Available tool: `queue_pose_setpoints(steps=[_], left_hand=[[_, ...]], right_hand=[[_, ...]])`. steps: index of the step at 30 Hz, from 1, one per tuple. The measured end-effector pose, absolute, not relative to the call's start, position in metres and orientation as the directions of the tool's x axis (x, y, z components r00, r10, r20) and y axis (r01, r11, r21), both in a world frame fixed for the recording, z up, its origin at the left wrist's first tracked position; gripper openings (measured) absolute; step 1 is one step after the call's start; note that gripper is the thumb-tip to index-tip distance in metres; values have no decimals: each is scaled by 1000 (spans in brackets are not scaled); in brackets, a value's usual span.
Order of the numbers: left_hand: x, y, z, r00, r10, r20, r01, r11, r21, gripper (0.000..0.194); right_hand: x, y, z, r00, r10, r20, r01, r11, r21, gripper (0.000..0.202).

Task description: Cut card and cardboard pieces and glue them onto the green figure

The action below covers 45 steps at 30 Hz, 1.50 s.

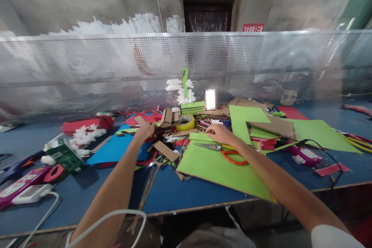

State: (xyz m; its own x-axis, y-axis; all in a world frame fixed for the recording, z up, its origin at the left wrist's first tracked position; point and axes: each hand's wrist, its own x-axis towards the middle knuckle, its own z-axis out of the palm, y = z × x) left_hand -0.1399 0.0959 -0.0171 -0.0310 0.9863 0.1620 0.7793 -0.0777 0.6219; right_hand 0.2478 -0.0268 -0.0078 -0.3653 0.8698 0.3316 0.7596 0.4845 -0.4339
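Note:
My left hand (145,131) is closed at the left of the scrap pile, beside brown cardboard pieces (166,117); what its fingers hold, if anything, is too small to tell. My right hand (218,133) has its fingers bent together at the right end of a narrow green strip (200,136); whether it grips the strip is unclear. Under that strip lies a large green sheet (221,174). Scissors (232,153) with orange and yellow handles rest on the sheet, below my right hand. Between the hands stands a roll of yellow tape (185,123).
A green figure with white pieces (185,85) stands at the back on a green base. Blue sheet (112,150), green box (65,155) and purple device (26,184) lie left. Another purple device (306,155) with a black cable lies right. Perforated metal screen (116,69) behind.

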Motion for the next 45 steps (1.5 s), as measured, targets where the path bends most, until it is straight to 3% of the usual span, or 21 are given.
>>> queue_pose_setpoints(steps=[6,8,11,15,19,25,31,34,40,45], left_hand=[[-129,88,-10,-71,997,-19,590,57,806,36],[-124,83,-5,-65,998,-4,464,34,885,39],[-116,75,7,-53,988,146,215,-131,968,44],[-99,62,23,-1,924,381,155,-377,913,54],[-69,43,29,122,881,456,129,-470,873,64],[-32,18,18,335,792,511,192,-588,786,65],[-33,8,16,264,673,691,45,-724,688,51],[-34,6,19,328,689,647,13,-688,726,41],[-26,0,14,541,718,437,18,-529,848,68],[-23,-4,8,508,769,388,-12,-445,896,69]], right_hand=[[248,-25,-7,-353,858,372,762,495,-418,17],[248,-26,-7,-345,861,373,752,491,-439,17],[248,-27,-6,-320,870,374,691,485,-537,19],[245,-28,-5,-284,890,357,468,454,-759,33],[242,-31,-1,-200,927,317,260,362,-895,44],[244,-25,-5,-56,935,351,32,353,-935,38],[253,-13,-7,132,929,345,-172,364,-915,45],[254,-13,-6,131,925,357,-234,379,-895,52],[245,-16,-10,-61,909,411,-128,402,-907,49],[242,-19,-13,-128,894,428,-36,428,-903,45]])
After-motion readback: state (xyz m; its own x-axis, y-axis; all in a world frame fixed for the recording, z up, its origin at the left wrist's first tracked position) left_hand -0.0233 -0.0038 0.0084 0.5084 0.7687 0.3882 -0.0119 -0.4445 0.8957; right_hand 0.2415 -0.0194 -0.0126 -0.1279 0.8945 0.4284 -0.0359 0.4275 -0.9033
